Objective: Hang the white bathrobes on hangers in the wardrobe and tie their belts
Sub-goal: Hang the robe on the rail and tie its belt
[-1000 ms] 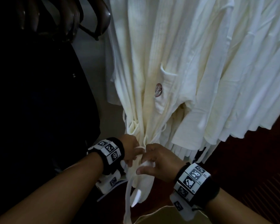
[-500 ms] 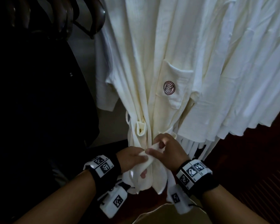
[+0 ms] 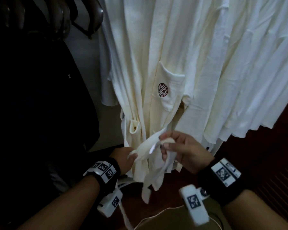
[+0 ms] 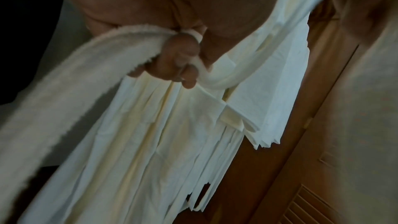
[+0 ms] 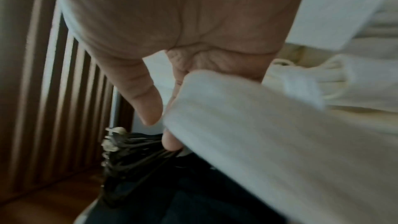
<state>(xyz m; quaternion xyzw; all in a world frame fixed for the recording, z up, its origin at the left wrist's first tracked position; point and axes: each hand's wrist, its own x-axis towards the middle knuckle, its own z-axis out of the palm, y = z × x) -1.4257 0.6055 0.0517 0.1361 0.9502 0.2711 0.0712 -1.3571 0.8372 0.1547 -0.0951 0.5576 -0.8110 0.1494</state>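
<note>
A white bathrobe [image 3: 156, 52] with a red round crest on its chest pocket hangs at the left end of a row of robes. Its white belt [image 3: 146, 146] crosses at waist height in front of it. My left hand [image 3: 125, 156] grips one belt end, fingers curled round the strip [image 4: 90, 67]. My right hand [image 3: 175, 148] pinches the other part of the belt just right of the crossing; the strip [image 5: 258, 134] runs across my palm. Loose belt tails [image 3: 150, 183] hang below the hands.
More white robes [image 3: 239, 63] hang packed to the right. Dark empty hangers [image 3: 60, 19] and dark clothing [image 3: 40, 97] fill the left of the wardrobe. A slatted wooden door [image 4: 312, 202] stands at the right; my wrist cameras [image 3: 194, 203] hang low.
The robe has swung to face me, crest now in full view. My hands have drawn apart, the right one rising, pulling the belt out between them.
</note>
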